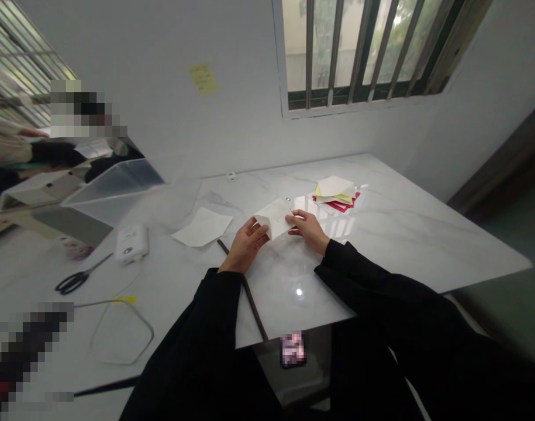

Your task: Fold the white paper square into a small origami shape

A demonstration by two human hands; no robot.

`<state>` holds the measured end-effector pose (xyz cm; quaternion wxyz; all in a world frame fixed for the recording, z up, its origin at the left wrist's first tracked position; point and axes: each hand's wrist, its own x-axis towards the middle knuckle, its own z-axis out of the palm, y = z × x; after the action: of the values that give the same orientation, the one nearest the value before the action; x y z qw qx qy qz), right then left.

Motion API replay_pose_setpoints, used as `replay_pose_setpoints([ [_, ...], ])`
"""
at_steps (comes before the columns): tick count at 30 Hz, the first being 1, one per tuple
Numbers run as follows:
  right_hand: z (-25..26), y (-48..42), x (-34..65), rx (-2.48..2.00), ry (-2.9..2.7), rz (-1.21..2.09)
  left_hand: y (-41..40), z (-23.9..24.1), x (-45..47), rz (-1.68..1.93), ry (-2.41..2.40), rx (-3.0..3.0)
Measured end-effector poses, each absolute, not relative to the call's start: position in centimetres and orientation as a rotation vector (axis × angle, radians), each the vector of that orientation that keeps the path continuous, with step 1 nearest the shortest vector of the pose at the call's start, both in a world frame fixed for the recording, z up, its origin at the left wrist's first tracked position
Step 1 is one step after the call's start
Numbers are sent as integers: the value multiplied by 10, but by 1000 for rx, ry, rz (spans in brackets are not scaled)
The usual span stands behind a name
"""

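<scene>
A small white paper envelope, folded and slightly raised over the marble-patterned table, is held between both hands. My left hand pinches its left end, where a folded edge stands up. At the right end, my right hand grips it with thumb and fingers. A loose sheet of white paper lies to the left of my left hand. Beyond my right hand is a pile of folded papers in white, yellow and red. Tiny shiny bits lie just behind the envelope.
On the left are scissors, a white power strip with a grey cable, and a clear plastic bin. A dark strip runs beneath my left forearm. Another person is at the far left. A phone lies below the table edge.
</scene>
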<state>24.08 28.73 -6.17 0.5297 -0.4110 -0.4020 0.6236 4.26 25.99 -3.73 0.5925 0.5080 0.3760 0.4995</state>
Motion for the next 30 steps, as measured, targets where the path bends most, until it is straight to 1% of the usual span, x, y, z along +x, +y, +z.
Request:
replay_pose_setpoints([
  [7, -66, 285, 240, -951, -1166, 1485, 260, -38, 43, 1189, 981, 1166],
  [13, -69, 287, 240, -993, -1362, 1387, 262, -44, 42, 1175, 1015, 1117],
  [22, -70, 285, 240, -984, -1420, 1350, 267, -54, 37, 1148, 1101, 1188],
  [30, -67, 283, 241, -949, -1462, 1390, 268, -57, 35, 1125, 1107, 1199],
])
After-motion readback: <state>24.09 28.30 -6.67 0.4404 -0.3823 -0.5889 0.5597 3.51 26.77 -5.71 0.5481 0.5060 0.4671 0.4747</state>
